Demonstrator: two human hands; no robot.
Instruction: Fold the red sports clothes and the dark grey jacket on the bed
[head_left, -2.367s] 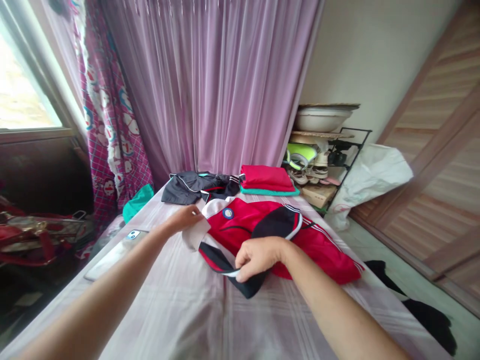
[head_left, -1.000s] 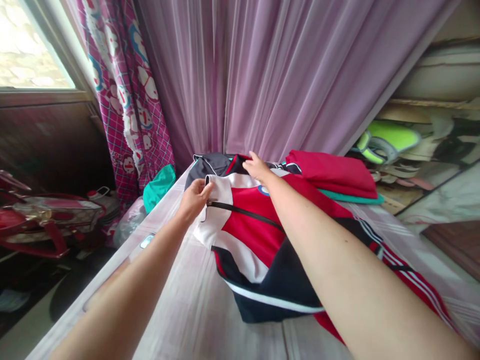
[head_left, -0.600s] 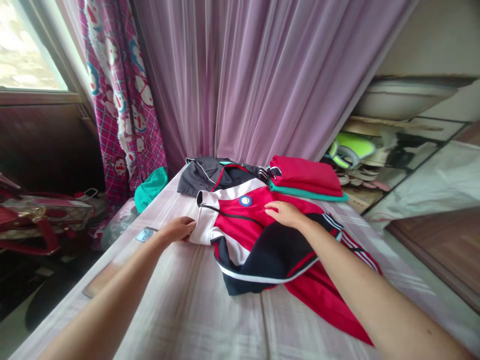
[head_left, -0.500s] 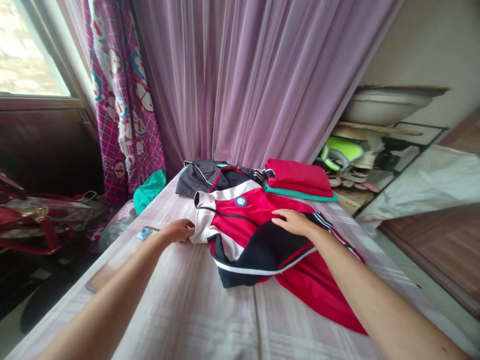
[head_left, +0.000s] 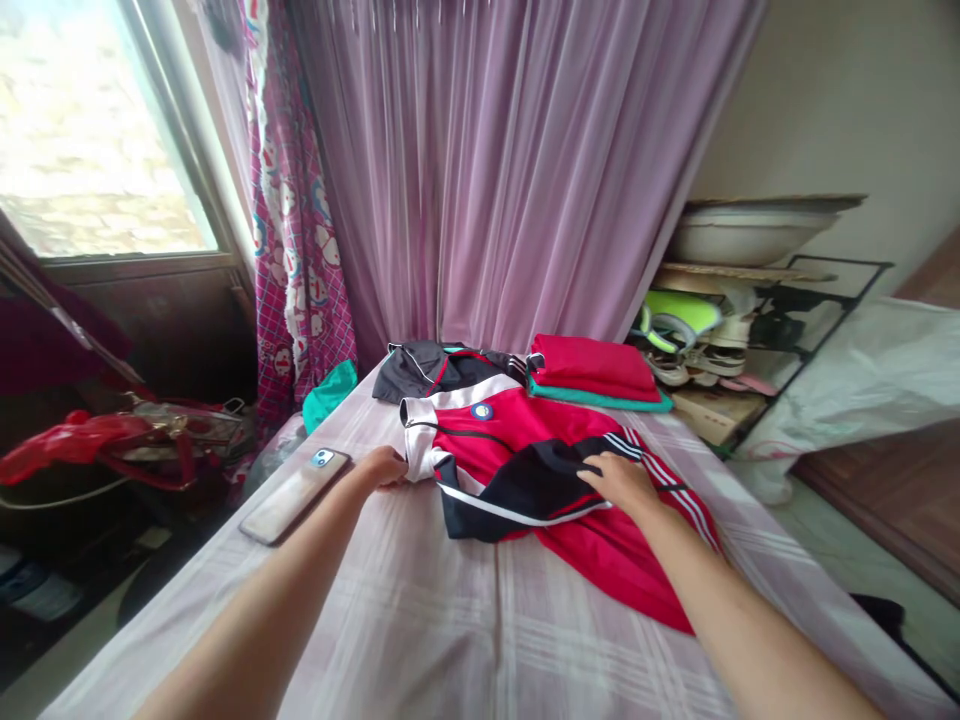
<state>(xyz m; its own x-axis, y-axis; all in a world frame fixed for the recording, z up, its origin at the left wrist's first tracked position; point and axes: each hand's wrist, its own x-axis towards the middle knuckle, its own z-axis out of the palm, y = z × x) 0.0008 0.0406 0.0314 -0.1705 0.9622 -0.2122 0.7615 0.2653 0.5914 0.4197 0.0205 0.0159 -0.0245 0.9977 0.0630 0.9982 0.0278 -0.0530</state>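
Observation:
A red, black and white zip jacket (head_left: 495, 425) with a round blue badge lies spread on the cloth-covered surface, its collar to the left and one black sleeve folded across the front. At the white collar, my left hand (head_left: 386, 467) is closed with the fabric edge between its fingers. My right hand (head_left: 621, 482) rests over the black sleeve near its white stripes, fingers stretched out and slightly apart. Beside my left forearm lies a phone (head_left: 292, 500), camera side up.
Behind the jacket are a dark grey garment (head_left: 409, 372) and a folded red garment (head_left: 592, 365) on a teal one (head_left: 622, 402). Purple curtains (head_left: 510, 180) hang at the back. To the right stands a shoe rack (head_left: 814, 350); a teal cloth (head_left: 330, 395) sits at the left edge.
The view has shifted, so more of the phone shows. My right hand has slid right along the sleeve, and the sleeve lies flatter. My left hand stays at the collar.

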